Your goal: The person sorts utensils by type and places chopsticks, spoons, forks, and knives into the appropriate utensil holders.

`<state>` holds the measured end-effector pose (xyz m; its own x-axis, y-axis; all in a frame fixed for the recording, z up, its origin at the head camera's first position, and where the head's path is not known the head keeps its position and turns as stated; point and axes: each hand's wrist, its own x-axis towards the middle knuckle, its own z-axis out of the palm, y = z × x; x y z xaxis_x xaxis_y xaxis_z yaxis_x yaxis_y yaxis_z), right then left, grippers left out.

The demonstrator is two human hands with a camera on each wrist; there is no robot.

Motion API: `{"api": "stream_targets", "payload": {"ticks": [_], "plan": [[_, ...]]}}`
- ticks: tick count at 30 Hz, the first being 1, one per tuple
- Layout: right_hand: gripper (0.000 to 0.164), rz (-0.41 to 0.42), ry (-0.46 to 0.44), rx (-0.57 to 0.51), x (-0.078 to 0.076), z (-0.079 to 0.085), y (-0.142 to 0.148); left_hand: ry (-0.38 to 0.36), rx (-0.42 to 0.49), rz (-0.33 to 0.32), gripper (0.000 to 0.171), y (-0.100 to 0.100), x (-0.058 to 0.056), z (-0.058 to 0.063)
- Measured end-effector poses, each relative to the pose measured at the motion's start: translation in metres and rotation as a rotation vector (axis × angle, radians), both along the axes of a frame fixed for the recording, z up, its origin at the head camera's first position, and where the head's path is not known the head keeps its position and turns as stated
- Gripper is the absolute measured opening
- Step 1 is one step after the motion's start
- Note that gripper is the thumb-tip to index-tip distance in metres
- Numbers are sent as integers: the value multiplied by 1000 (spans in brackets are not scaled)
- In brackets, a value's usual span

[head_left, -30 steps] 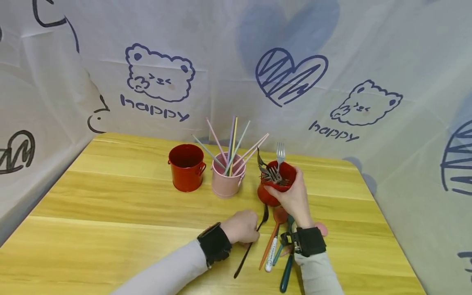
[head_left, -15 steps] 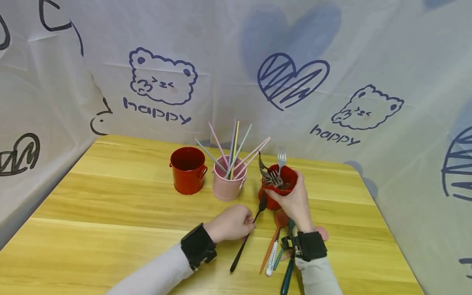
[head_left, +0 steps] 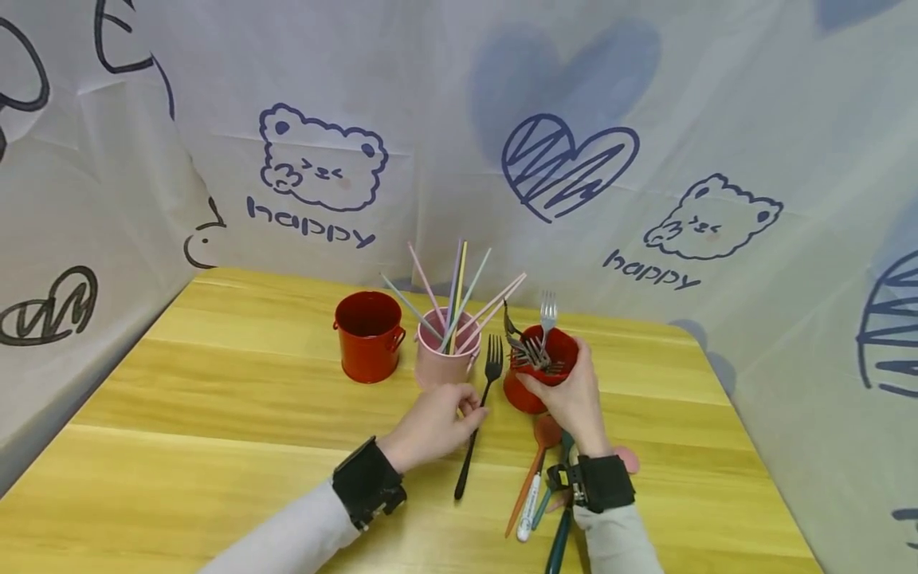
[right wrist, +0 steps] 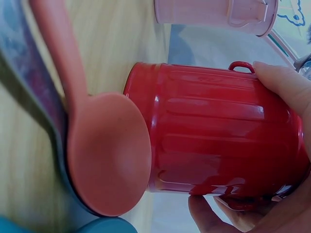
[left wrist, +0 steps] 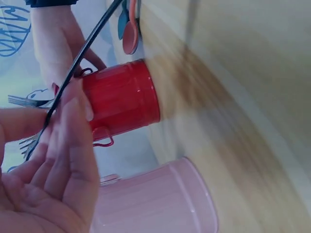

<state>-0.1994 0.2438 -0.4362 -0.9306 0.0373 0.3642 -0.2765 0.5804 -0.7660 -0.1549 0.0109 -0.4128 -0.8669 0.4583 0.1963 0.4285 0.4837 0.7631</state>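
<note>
As your left grip (head_left: 435, 425) pinches the black fork (head_left: 493, 369) by its handle, its tines have swung toward the tabletop's (head_left: 215, 399) back edge, between 2 buckets, the pink bucket (head_left: 437, 371) and the fork-filled red bucket (head_left: 519, 396), seemingly lifted free yet outside both; your right grip (head_left: 576, 392) curls round the latter.

I see a pale grey left sleeve (head_left: 283, 532) at seven o'clock, a matching right sleeve (head_left: 618, 540) at five — each wrist wearing a broad black band (head_left: 364, 478) with a small dark module (head_left: 393, 501).
</note>
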Motion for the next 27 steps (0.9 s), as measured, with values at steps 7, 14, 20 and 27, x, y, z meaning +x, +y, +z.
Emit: {"api": "stream_targets", "payload": {"ticks": [7,14,20,27], "plan": [[87,-6,-3,-6,1,-2,0,159,202,73,9,3,-9,10],[88,-8,-7,-2,1,1,-1,282,317,139,5,4,-27,37],[88,-9,-3,-26,-1,1,-2,346,410,162,11,5,-45,62],[88,-15,3,-15,-1,-1,-3,450,554,206,13,6,-53,80]]}}
